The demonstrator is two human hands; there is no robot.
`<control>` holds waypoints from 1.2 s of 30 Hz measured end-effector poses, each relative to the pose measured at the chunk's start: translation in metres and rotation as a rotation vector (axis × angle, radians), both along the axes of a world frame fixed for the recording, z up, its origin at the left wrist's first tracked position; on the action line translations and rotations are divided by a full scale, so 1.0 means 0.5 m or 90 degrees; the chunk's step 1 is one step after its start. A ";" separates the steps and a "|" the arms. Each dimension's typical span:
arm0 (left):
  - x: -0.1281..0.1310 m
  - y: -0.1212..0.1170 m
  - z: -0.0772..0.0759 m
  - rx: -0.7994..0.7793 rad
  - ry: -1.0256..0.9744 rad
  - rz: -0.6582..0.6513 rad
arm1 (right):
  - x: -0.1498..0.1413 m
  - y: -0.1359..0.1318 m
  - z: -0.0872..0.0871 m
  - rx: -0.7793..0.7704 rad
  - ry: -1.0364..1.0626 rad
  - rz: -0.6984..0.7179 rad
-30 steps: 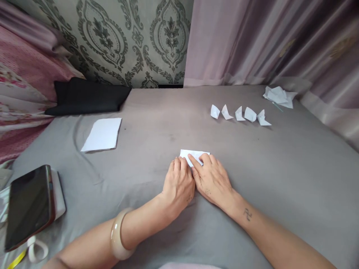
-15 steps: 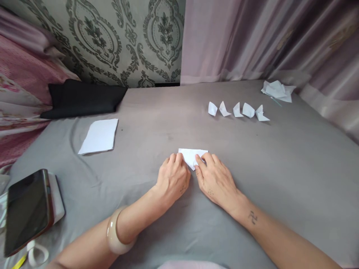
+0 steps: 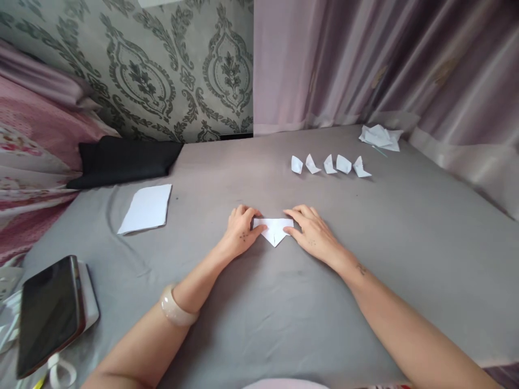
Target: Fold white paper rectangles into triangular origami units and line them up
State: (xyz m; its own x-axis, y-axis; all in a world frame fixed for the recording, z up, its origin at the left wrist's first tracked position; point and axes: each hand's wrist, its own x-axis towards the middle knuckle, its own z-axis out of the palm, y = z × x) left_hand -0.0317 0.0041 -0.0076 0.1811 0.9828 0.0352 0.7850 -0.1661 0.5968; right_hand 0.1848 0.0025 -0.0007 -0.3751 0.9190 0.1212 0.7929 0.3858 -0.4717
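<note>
A small white folded paper (image 3: 274,233) lies on the grey cloth in front of me, its straight edge away from me and its point towards me. A crease or slit runs up from the point. My left hand (image 3: 243,229) grips the left end, thumb on top and fingers curled at the far edge. At the right end, my right hand (image 3: 312,229) has its thumb on the paper and its index finger at the far corner. How firmly the right fingers press cannot be made out.
Several small folded paper pieces (image 3: 329,164) stand in a row beyond my right hand. Behind them is a pile of white papers (image 3: 380,137). To the left lie a stack of white sheets (image 3: 146,209), a black cloth (image 3: 130,161) and a phone (image 3: 51,316).
My left hand has opened out from a curled pose and shifted to the paper's left end. My right hand has slid outward to the right end, so more paper shows. The view has shifted slightly.
</note>
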 end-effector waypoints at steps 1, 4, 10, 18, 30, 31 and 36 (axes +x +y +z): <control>0.001 0.002 0.001 -0.016 -0.002 0.000 | 0.003 0.001 0.000 -0.012 0.005 0.012; 0.004 0.004 0.003 -0.048 -0.005 0.000 | 0.005 -0.001 0.001 -0.049 0.024 0.032; -0.001 0.006 0.000 -0.050 -0.024 -0.024 | 0.003 0.006 0.004 -0.103 0.061 0.049; -0.002 -0.002 0.026 -0.084 0.009 -0.092 | 0.012 0.021 0.016 -0.174 0.028 0.062; -0.020 0.003 0.047 -0.198 -0.206 -0.169 | 0.015 -0.002 0.042 -0.196 0.218 0.060; -0.018 0.001 0.053 -0.148 -0.188 -0.172 | 0.014 -0.004 0.047 -0.162 0.220 0.071; -0.001 -0.015 0.073 0.204 0.035 -0.175 | 0.011 -0.013 0.055 0.137 0.071 0.129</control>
